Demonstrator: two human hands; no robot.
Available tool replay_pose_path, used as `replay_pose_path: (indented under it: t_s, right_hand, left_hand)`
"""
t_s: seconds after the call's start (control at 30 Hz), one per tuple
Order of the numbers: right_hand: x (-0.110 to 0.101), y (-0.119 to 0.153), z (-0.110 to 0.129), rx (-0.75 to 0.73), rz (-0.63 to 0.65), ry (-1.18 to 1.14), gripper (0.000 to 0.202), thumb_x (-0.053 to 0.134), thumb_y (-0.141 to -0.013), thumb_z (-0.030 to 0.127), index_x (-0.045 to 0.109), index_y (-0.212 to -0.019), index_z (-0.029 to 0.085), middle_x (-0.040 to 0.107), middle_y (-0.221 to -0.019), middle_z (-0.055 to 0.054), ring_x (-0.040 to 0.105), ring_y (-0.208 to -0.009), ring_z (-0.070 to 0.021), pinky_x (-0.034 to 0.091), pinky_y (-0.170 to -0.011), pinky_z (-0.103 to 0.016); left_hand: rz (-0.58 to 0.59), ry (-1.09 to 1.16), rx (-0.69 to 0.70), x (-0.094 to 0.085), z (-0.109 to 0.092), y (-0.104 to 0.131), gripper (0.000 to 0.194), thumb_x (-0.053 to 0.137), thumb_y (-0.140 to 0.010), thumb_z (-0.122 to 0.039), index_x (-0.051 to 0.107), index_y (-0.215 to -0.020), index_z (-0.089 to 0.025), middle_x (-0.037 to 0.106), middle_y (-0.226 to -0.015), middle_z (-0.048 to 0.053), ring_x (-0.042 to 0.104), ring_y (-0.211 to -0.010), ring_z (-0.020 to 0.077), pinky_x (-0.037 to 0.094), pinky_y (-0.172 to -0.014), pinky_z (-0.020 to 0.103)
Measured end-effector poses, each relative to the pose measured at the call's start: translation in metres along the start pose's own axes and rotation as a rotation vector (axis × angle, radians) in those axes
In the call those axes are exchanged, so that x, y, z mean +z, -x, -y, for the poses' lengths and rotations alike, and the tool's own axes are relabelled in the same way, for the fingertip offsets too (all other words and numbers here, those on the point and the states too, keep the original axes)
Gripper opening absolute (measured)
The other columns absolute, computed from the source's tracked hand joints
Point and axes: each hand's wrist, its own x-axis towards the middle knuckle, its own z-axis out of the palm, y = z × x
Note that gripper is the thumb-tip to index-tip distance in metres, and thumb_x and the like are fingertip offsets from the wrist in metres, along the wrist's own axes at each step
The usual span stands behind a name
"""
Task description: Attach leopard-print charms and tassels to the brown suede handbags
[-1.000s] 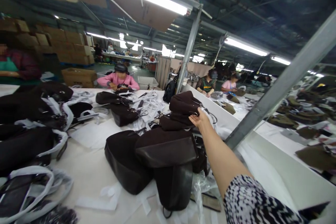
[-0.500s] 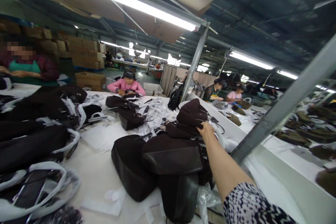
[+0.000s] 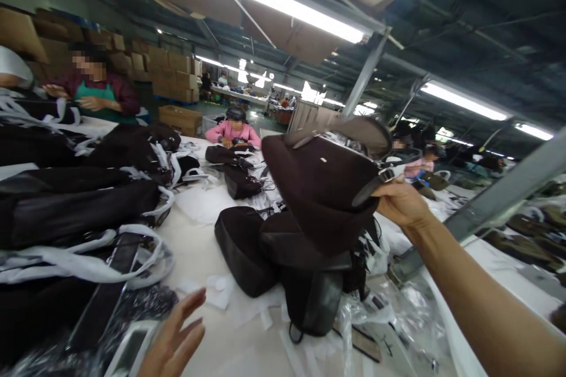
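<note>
A dark brown bag [image 3: 322,182] hangs raised above the pile, tilted, with my right hand [image 3: 400,203] gripping its right edge near a metal buckle. Below it, several black bags [image 3: 245,250] lie heaped on the white table [image 3: 198,265]. My left hand [image 3: 177,336] is low in the view, fingers spread, holding nothing. It is over the table beside a grey-white device with a dark screen [image 3: 130,353].
More black bags [image 3: 84,206] with white-wrapped handles fill the left side. Clear plastic wrap [image 3: 411,312] lies at the lower right. A slanted metal post [image 3: 499,200] stands at the right. People sit across the table, one in pink [image 3: 234,129].
My right hand has lifted the brown bag off the pile, nearer to the camera. My left hand has come into view at the bottom. The view has shifted left.
</note>
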Motion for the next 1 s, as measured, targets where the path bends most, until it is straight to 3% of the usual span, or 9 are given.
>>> replay_pose_path:
  t_s: [0.1, 0.17, 0.3, 0.43, 0.53, 0.63, 0.73, 0.9, 1.0]
  right_hand:
    - [0.035, 0.034, -0.054, 0.155, 0.056, -0.032, 0.026, 0.057, -0.050, 0.007, 0.064, -0.073, 0.017, 0.068, -0.071, -0.001, 0.063, -0.067, -0.0188, 0.051, -0.066, -0.032]
    - [0.052, 0.056, -0.107, 0.275, 0.089, -0.027, 0.032, 0.054, -0.048, 0.008, 0.063, -0.076, 0.018, 0.065, -0.069, 0.002, 0.058, -0.062, -0.0157, 0.048, -0.064, -0.029]
    - [0.060, 0.107, -0.215, 0.340, 0.090, 0.290, 0.042, 0.050, -0.047, 0.008, 0.065, -0.084, 0.018, 0.065, -0.077, 0.002, 0.055, -0.073, -0.0172, 0.043, -0.068, -0.027]
    - [0.048, 0.151, -0.280, 0.507, 0.124, 0.461, 0.037, 0.053, -0.052, 0.011, 0.066, -0.086, 0.017, 0.063, -0.072, 0.002, 0.052, -0.069, -0.0159, 0.039, -0.063, -0.026]
    - [0.041, 0.167, -0.300, 0.598, 0.155, 0.306, 0.036, 0.060, -0.059, 0.019, 0.065, -0.095, 0.017, 0.065, -0.076, 0.001, 0.056, -0.071, -0.0162, 0.042, -0.064, -0.026]
    - [0.039, 0.171, -0.311, 0.620, 0.078, 0.218, 0.038, 0.069, -0.059, 0.024, 0.065, -0.096, 0.017, 0.068, -0.082, -0.001, 0.061, -0.077, -0.0183, 0.047, -0.071, -0.029]
    - [0.034, 0.178, -0.315, 0.564, -0.014, 0.230, 0.049, 0.075, -0.060, 0.031, 0.064, -0.106, 0.018, 0.071, -0.094, -0.005, 0.064, -0.090, -0.0217, 0.049, -0.085, -0.034]
    - [0.003, 0.224, -0.313, 0.545, -0.186, 0.430, 0.058, 0.075, -0.063, 0.047, 0.062, -0.114, 0.020, 0.072, -0.101, -0.010, 0.066, -0.099, -0.0292, 0.050, -0.094, -0.046]
    - [-0.020, 0.261, -0.321, 0.772, -0.212, 0.440, 0.049, 0.076, -0.058, 0.053, 0.069, -0.095, 0.022, 0.074, -0.095, -0.011, 0.071, -0.084, -0.0317, 0.057, -0.084, -0.044]
  left_hand:
    - [0.075, 0.209, -0.020, 0.016, -0.029, -0.009, 0.061, 0.055, -0.087, -0.049, 0.039, -0.141, -0.026, 0.043, -0.148, 0.010, 0.047, -0.132, 0.0281, 0.053, -0.097, 0.039]
    - [0.107, 0.279, -0.074, 0.027, -0.030, -0.007, 0.063, 0.049, -0.088, -0.052, 0.038, -0.140, -0.019, 0.045, -0.146, 0.014, 0.049, -0.129, 0.0288, 0.053, -0.095, 0.040]
    - [0.434, -0.056, -0.303, 0.036, 0.016, 0.029, 0.046, 0.056, -0.082, -0.045, 0.062, -0.111, -0.011, 0.069, -0.109, 0.013, 0.063, -0.103, 0.0278, 0.052, -0.090, 0.040]
    - [0.826, -0.270, -0.328, 0.037, 0.041, 0.084, 0.023, 0.054, -0.079, -0.029, 0.067, -0.091, -0.015, 0.072, -0.087, 0.005, 0.065, -0.085, 0.0197, 0.050, -0.081, 0.030]
    - [0.910, -0.181, -0.293, 0.044, 0.024, 0.092, 0.024, 0.052, -0.082, -0.027, 0.068, -0.097, -0.019, 0.072, -0.092, 0.002, 0.064, -0.086, 0.0161, 0.048, -0.079, 0.024]
    - [0.810, -0.215, -0.240, 0.055, 0.013, 0.071, 0.024, 0.051, -0.085, -0.028, 0.067, -0.100, -0.019, 0.071, -0.095, 0.003, 0.064, -0.088, 0.0160, 0.046, -0.080, 0.024]
    - [0.733, -0.456, -0.161, 0.056, 0.027, 0.052, 0.020, 0.049, -0.085, -0.026, 0.067, -0.091, -0.019, 0.070, -0.088, 0.003, 0.063, -0.082, 0.0162, 0.044, -0.075, 0.024]
    - [0.803, -0.770, -0.251, 0.007, 0.065, 0.075, 0.014, 0.054, -0.082, -0.023, 0.065, -0.073, -0.020, 0.069, -0.073, 0.003, 0.062, -0.070, 0.0175, 0.041, -0.065, 0.025]
    - [0.450, -0.752, -0.262, -0.036, 0.068, 0.104, 0.021, 0.048, -0.089, -0.027, 0.064, -0.078, -0.019, 0.068, -0.076, 0.004, 0.062, -0.072, 0.0164, 0.043, -0.069, 0.025]
